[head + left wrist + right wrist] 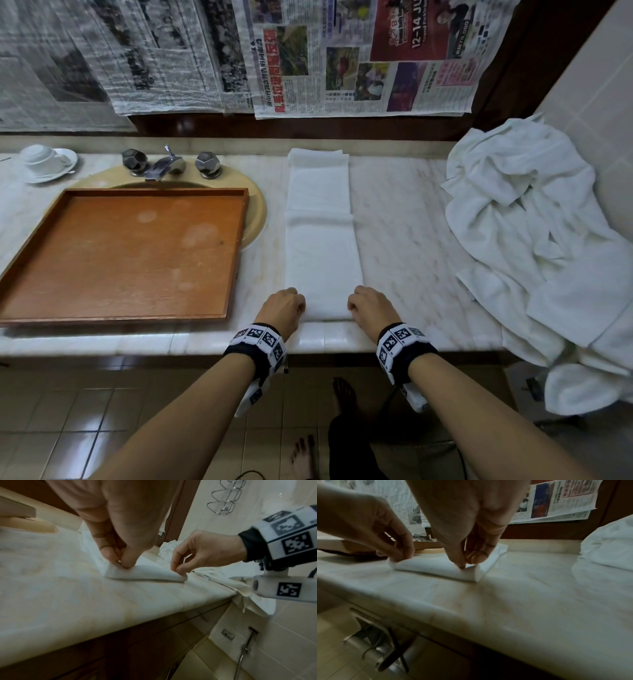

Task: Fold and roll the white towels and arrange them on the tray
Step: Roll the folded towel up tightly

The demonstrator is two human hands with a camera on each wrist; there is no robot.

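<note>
A white towel (322, 240) lies folded into a long narrow strip on the marble counter, running from the back wall to the front edge. My left hand (286, 305) pinches its near left corner and my right hand (366, 305) pinches its near right corner. The left wrist view shows the near end of the towel (150, 573) curled up and over between my left hand (120, 559) and my right hand (178, 566). The right wrist view shows the towel (443, 568) the same way, pinched by my right hand (465, 562) and my left hand (399, 557). An empty wooden tray (120, 253) sits to the left, over the sink.
A heap of loose white towels (534, 233) fills the counter's right end and hangs over its edge. A faucet (168, 164) and an upturned cup on a saucer (46, 162) stand at the back left. Newspaper sheets (239, 58) cover the wall behind.
</note>
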